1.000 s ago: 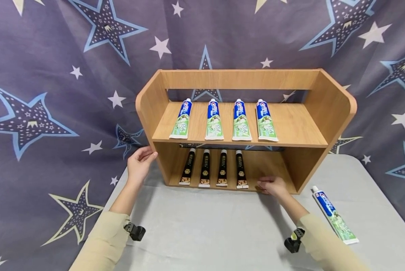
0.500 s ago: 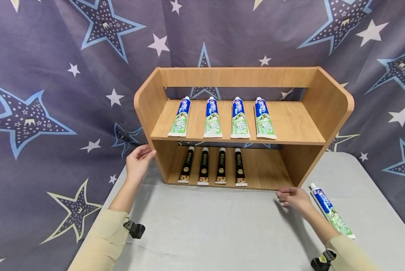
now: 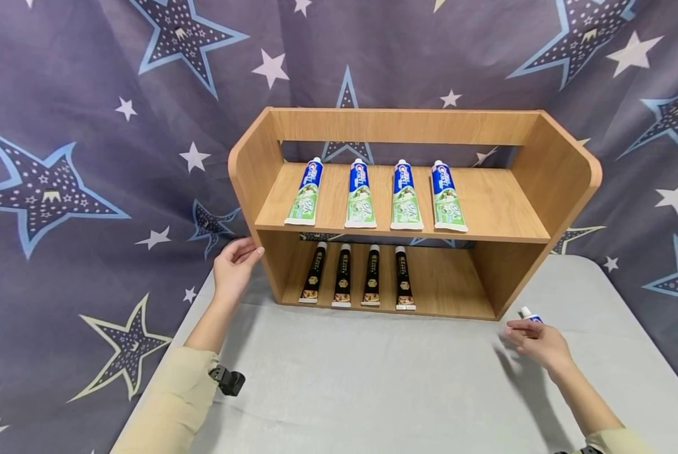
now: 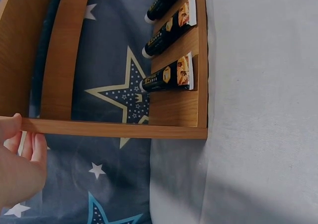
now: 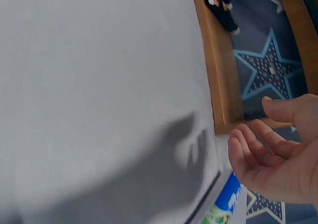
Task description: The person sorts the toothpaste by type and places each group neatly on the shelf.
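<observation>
My left hand [image 3: 234,272] grips the left side panel of a two-tier wooden shelf [image 3: 404,125]; in the left wrist view its thumb and fingers lie on either side of the panel's edge. Blue-and-green toothpaste tubes [image 3: 360,195] lie in a row on the upper tier. Black toothpaste tubes [image 3: 372,277] fill part of the lower tier. Off the shelf's lower right corner hovers my right hand [image 3: 545,347], fingers loosely bent and holding nothing. It hides most of a single blue-and-green toothpaste tube [image 5: 226,199] on the table; in the head view only the cap end shows.
A grey cloth covers the table [image 3: 361,384]. Behind the shelf hangs a dark curtain [image 3: 146,145] with a star pattern. Both tiers have bare wood to the right of their tubes.
My right hand has moved right from the lower tier, past the shelf's corner, to the loose toothpaste tube. My left hand keeps its hold on the side panel.
</observation>
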{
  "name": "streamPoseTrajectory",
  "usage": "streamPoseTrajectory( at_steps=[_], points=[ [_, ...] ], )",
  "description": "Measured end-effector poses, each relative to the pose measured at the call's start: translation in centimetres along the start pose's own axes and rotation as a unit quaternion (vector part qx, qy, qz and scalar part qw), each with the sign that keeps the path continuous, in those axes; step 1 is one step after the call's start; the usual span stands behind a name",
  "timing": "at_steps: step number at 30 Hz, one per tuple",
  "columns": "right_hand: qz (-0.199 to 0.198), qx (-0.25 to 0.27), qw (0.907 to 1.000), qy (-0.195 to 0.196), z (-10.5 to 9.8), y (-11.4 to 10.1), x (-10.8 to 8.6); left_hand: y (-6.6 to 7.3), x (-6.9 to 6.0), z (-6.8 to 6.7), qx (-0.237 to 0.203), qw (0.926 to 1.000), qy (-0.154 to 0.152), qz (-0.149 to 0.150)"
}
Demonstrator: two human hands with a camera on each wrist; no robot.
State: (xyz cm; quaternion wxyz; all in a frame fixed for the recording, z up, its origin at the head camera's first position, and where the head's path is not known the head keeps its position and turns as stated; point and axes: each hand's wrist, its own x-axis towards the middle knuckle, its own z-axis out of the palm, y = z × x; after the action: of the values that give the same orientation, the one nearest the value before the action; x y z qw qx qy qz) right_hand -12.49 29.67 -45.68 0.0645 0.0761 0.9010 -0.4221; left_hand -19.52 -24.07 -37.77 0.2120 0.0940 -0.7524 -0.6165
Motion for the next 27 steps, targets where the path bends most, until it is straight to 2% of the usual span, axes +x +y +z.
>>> streamPoseTrajectory(
  at_steps=[3, 8, 11, 16, 20, 27],
  points=[
    [-0.005, -0.018, 0.9996, 0.022, -0.8, 0.7, -0.2, 0.0, 0.0, 0.1, -0.003, 1.0, 0.002, 0.007],
    [-0.001, -0.088, 0.994, 0.065, -2.2, 2.3, -0.2, -0.3, 0.0, 0.1, -0.006, 1.0, -0.002, 0.007],
    [0.011, -0.115, 0.9911, 0.066, -3.0, 3.3, -0.1, -0.4, -0.1, 0.1, -0.01, 0.9999, -0.001, 0.008],
    [0.017, -0.123, 0.9901, 0.067, -4.0, 4.4, 0.4, -0.4, 0.1, 0.1, -0.014, 0.9998, 0.002, 0.014],
    [0.003, -0.135, 0.9882, 0.072, -4.4, 4.8, 0.7, -0.2, 0.2, 0.1, -0.013, 0.9998, -0.001, 0.013],
    [-0.04, -0.174, 0.9821, 0.06, -4.5, 5.3, 1.2, -0.3, 0.1, 0.0, -0.008, 1.0, -0.002, 0.002]
  ],
)
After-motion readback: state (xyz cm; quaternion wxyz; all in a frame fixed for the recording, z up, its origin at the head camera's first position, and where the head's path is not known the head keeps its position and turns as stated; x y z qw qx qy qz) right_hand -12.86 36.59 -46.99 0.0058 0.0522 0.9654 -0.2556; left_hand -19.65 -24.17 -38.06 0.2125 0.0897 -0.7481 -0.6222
